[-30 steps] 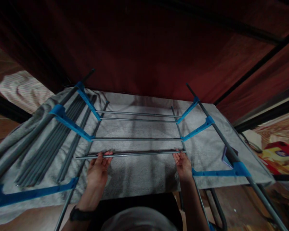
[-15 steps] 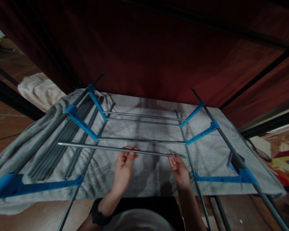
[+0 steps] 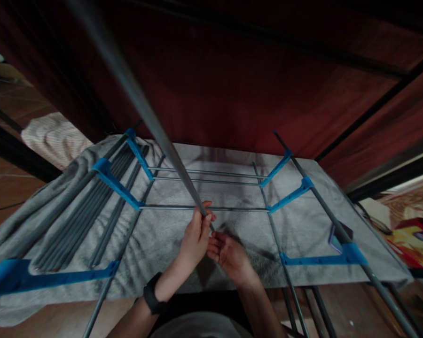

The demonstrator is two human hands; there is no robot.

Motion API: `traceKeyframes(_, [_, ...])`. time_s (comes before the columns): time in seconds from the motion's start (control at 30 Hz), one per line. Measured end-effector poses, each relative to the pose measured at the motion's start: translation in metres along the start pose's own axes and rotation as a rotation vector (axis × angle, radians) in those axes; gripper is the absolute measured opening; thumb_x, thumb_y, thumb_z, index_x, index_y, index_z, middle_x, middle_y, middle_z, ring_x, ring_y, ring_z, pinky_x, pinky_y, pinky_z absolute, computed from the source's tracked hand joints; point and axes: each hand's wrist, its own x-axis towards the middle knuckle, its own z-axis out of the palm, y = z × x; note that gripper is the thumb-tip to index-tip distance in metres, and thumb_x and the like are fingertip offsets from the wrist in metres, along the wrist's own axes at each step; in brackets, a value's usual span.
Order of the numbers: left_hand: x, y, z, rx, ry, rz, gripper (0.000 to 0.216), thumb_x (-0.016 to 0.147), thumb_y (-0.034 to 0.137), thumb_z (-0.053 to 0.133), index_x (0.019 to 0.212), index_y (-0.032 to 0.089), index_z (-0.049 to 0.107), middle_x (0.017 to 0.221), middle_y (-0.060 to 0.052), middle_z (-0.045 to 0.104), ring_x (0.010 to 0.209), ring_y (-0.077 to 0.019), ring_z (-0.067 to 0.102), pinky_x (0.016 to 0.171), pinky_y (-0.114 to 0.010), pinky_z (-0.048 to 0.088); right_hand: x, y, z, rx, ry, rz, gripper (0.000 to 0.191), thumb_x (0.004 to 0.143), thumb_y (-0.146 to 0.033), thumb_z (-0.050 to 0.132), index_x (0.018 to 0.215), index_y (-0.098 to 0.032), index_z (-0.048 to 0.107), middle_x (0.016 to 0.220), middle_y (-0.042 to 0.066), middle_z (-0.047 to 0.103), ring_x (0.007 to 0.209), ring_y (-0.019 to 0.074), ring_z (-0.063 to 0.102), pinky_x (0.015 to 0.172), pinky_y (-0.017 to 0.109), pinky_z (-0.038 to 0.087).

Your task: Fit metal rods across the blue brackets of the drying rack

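Note:
My left hand (image 3: 197,234) is closed around the lower part of a grey metal tube (image 3: 162,136), which slants up toward the camera and the upper left. At the tube's lower end, the fingers of my right hand (image 3: 229,256) are curled and touch it. Beneath and around both hands lies a rack frame of grey tubes with blue plastic brackets (image 3: 116,183). Several thin crossbars, among them the nearest crossbar (image 3: 239,209), join its left and right sides. Blue brackets (image 3: 291,199) also sit along the right side.
Several loose grey tubes (image 3: 81,216) lie side by side on the left of the grey blanket (image 3: 155,253). A phone-like flat object (image 3: 334,239) rests by the right side tube. Red fabric (image 3: 211,94) hangs behind, and a red and yellow package (image 3: 416,239) is at far right.
The held tube has swung from lying level across the frame to pointing up toward the camera. My right hand has moved left, close to my left hand at the tube's lower end.

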Motion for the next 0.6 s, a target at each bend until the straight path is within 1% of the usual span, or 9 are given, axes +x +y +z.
traceKeyframes(0.07, [0.010,0.003,-0.016,0.078,0.018,0.019,0.034,0.109,0.037,0.045,0.135,0.023,0.059,0.092,-0.003,0.070,0.087,-0.0207,0.070,0.083,-0.035,0.058,-0.003,-0.005,-0.002,-0.031,0.020,-0.030,0.026,0.074,-0.031,0.088,0.095,-0.020,0.077,0.085,0.004,0.079,0.075,0.0162,0.073,0.072,0.028,0.061])
traceKeyframes(0.13, [0.016,0.002,-0.030,0.150,0.029,0.024,0.035,0.108,0.038,0.046,0.136,0.022,0.060,0.090,-0.002,0.070,0.082,-0.0206,0.069,0.079,-0.034,0.057,-0.006,-0.014,-0.007,-0.038,0.101,-0.115,0.024,0.072,-0.029,0.088,0.092,-0.023,0.076,0.085,0.003,0.078,0.077,0.0165,0.072,0.074,0.029,0.060])
traceKeyframes(0.17, [0.016,0.000,-0.035,0.182,0.036,0.029,0.036,0.107,0.039,0.047,0.135,0.022,0.062,0.092,-0.003,0.071,0.083,-0.0213,0.070,0.079,-0.035,0.058,-0.007,-0.020,-0.009,-0.045,0.148,-0.163,0.024,0.070,-0.028,0.088,0.091,-0.023,0.075,0.085,0.002,0.078,0.078,0.0168,0.072,0.075,0.029,0.060])
traceKeyframes(0.23, [0.014,-0.009,-0.042,0.233,0.056,0.054,0.035,0.106,0.041,0.050,0.129,0.022,0.067,0.098,-0.006,0.075,0.091,-0.0238,0.073,0.084,-0.036,0.059,-0.008,-0.032,-0.014,-0.084,0.230,-0.262,0.026,0.068,-0.029,0.089,0.090,-0.024,0.075,0.086,0.002,0.079,0.080,0.0175,0.072,0.076,0.030,0.059])
traceKeyframes(0.3, [0.008,-0.020,-0.046,0.271,0.070,0.081,0.033,0.104,0.045,0.055,0.121,0.022,0.071,0.105,-0.008,0.078,0.098,-0.0264,0.074,0.088,-0.038,0.059,-0.010,-0.044,-0.017,-0.156,0.284,-0.365,0.029,0.068,-0.033,0.091,0.090,-0.024,0.075,0.088,0.003,0.080,0.082,0.0180,0.073,0.077,0.030,0.058])
traceKeyframes(0.4, [-0.001,-0.038,-0.051,0.350,0.041,0.128,0.031,0.103,0.050,0.059,0.111,0.025,0.076,0.100,-0.008,0.080,0.093,-0.0278,0.076,0.084,-0.037,0.059,-0.012,-0.059,-0.019,-0.261,0.352,-0.500,0.033,0.070,-0.041,0.091,0.093,-0.025,0.074,0.092,0.003,0.080,0.084,0.0181,0.073,0.078,0.031,0.058])
traceKeyframes(0.5, [-0.007,-0.051,-0.059,0.482,-0.006,0.190,0.033,0.102,0.054,0.060,0.105,0.027,0.079,0.095,-0.008,0.081,0.087,-0.0289,0.076,0.080,-0.038,0.057,-0.013,-0.067,-0.020,-0.281,0.382,-0.568,0.035,0.071,-0.041,0.090,0.098,-0.026,0.074,0.097,0.002,0.081,0.088,0.0180,0.073,0.082,0.032,0.058])
traceKeyframes(0.6, [-0.012,-0.064,-0.068,0.592,-0.045,0.210,0.034,0.102,0.053,0.059,0.104,0.028,0.080,0.095,-0.008,0.081,0.085,-0.0295,0.075,0.079,-0.039,0.056,-0.012,-0.068,-0.021,-0.254,0.387,-0.576,0.038,0.069,-0.039,0.091,0.101,-0.026,0.074,0.102,0.003,0.081,0.092,0.0186,0.074,0.084,0.032,0.059])
